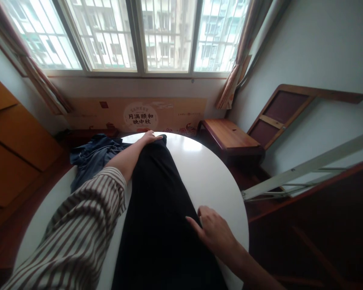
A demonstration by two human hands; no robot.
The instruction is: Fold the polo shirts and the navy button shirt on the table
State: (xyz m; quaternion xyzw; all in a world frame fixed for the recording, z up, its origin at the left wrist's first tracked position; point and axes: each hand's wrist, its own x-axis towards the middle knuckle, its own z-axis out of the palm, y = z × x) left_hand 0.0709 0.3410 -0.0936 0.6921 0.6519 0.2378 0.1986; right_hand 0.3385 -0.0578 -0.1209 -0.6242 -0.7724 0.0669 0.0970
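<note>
A long black garment (160,193) lies stretched over the white round table (211,173), running from the far rim to the near edge of the picture. At its narrow far end is my left hand (149,138), closed on the cloth, with the fingers partly hidden beyond it. My right hand (214,229) rests along the garment's right edge. Its thumb lies apart from the bent fingers, over the black cloth. A crumpled dark blue garment (97,155) lies at the table's far left, beside my left forearm.
Right of the table stand a low wooden stool (230,135) and a pale metal frame (314,167). A wooden panel (284,108) leans on the wall. Orange-brown cabinets (15,149) line the left. Beyond the table, a printed cardboard sheet (109,110) stands below the window.
</note>
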